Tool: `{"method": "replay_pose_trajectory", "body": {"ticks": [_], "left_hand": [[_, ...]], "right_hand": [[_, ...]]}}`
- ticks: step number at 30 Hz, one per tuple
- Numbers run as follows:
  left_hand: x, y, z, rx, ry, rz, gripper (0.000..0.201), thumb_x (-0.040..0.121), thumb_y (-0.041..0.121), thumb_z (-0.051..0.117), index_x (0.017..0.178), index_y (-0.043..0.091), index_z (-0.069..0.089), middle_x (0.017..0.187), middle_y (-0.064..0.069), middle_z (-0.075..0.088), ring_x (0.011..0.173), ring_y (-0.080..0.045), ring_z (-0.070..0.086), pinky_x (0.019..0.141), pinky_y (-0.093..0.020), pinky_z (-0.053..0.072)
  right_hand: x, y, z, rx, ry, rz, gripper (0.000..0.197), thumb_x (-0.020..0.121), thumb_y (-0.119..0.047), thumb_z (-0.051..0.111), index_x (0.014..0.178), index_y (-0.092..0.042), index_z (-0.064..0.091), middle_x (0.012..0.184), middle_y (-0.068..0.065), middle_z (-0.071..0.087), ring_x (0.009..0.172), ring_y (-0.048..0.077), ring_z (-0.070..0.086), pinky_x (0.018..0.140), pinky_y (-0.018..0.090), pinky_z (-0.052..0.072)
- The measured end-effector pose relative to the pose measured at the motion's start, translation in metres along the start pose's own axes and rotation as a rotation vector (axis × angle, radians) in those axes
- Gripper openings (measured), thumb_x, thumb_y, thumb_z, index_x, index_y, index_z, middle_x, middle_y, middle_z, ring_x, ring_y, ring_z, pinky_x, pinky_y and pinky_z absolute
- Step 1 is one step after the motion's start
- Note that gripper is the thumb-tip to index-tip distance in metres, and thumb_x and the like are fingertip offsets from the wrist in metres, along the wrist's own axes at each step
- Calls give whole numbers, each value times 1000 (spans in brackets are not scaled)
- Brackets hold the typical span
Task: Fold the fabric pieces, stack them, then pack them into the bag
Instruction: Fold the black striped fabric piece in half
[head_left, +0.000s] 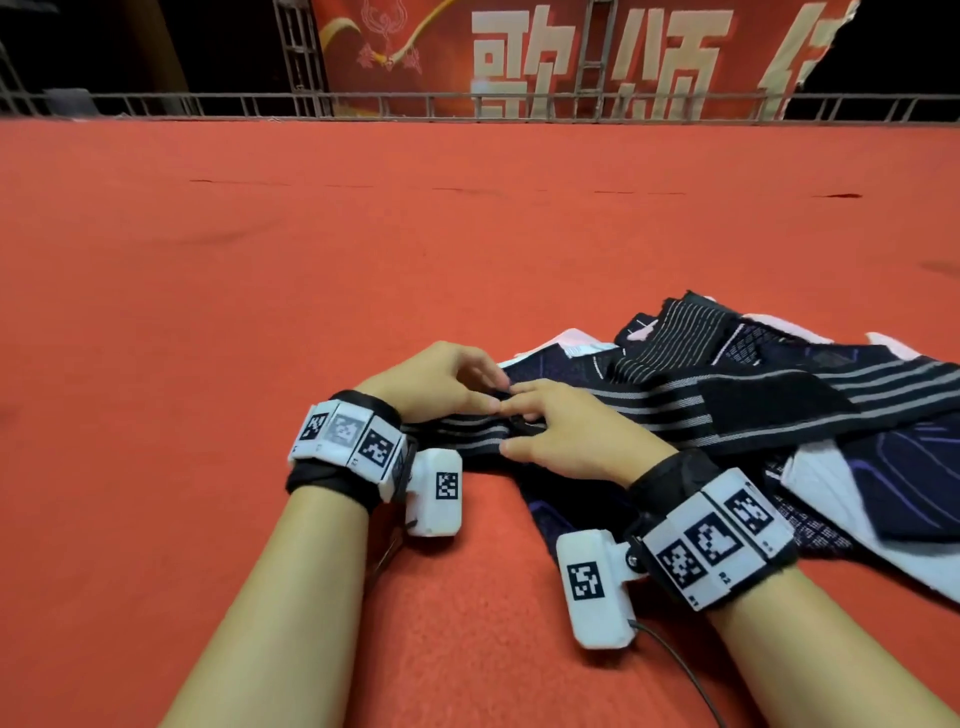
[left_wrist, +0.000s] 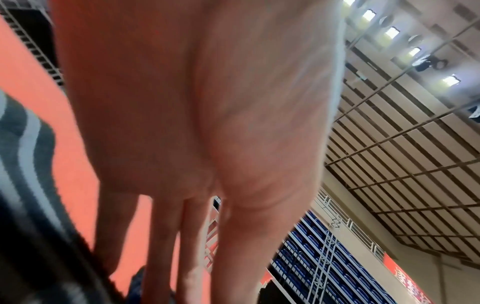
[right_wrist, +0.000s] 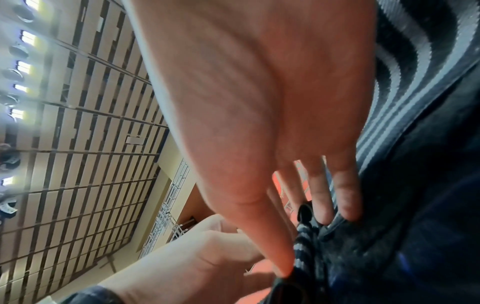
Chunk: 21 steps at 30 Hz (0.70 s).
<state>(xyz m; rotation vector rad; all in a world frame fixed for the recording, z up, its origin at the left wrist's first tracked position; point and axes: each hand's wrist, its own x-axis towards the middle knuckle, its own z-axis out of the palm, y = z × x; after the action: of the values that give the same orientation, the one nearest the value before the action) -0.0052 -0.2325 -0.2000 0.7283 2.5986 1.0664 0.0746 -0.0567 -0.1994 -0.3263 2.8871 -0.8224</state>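
Note:
A black elastic band with grey stripes (head_left: 675, 410) lies across a heap of dark navy, black and white fabric pieces (head_left: 810, 483) on the red carpet, right of centre. Both hands meet at the band's left part. My left hand (head_left: 467, 389) arches over it, fingertips and thumb pinching its edge; in the left wrist view the fingers (left_wrist: 111, 246) reach down onto the dark striped cloth (left_wrist: 26, 144). My right hand (head_left: 540, 426) lies on the band with fingers spread and fairly straight; its thumb (right_wrist: 280, 257) and fingertips press the striped cloth (right_wrist: 415, 61). No bag is in view.
Red carpet (head_left: 311, 260) stretches wide to the left and far side. A low metal railing (head_left: 467, 104) and a red banner with large characters (head_left: 545, 52) close off the back. A thin cable (head_left: 680, 670) trails from my right wrist unit.

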Motion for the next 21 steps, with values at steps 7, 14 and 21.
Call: {"method": "replay_pose_trajectory", "body": {"ticks": [7, 14, 21], "left_hand": [[5, 1, 1, 101, -5, -65, 26, 82, 1, 78, 93, 21, 64, 101, -6, 70, 94, -20, 65, 90, -31, 52], [17, 78, 21, -218, 226, 248, 19, 98, 12, 62, 116, 13, 68, 111, 1, 72, 97, -2, 64, 85, -10, 47], [26, 94, 62, -236, 1, 333, 47, 89, 18, 75, 132, 19, 58, 130, 8, 65, 119, 3, 59, 108, -21, 44]], "right_hand": [[-14, 3, -44, 49, 204, 65, 42, 88, -38, 73, 128, -27, 67, 123, -7, 66, 112, 13, 63, 100, 31, 49], [-48, 47, -100, -218, 135, 341, 53, 82, -50, 75, 128, -27, 63, 131, 0, 65, 121, 22, 60, 105, 35, 45], [-54, 56, -110, -238, 182, 181, 14, 78, -21, 81, 85, -25, 69, 81, -4, 67, 85, 17, 62, 63, 27, 38]]}}
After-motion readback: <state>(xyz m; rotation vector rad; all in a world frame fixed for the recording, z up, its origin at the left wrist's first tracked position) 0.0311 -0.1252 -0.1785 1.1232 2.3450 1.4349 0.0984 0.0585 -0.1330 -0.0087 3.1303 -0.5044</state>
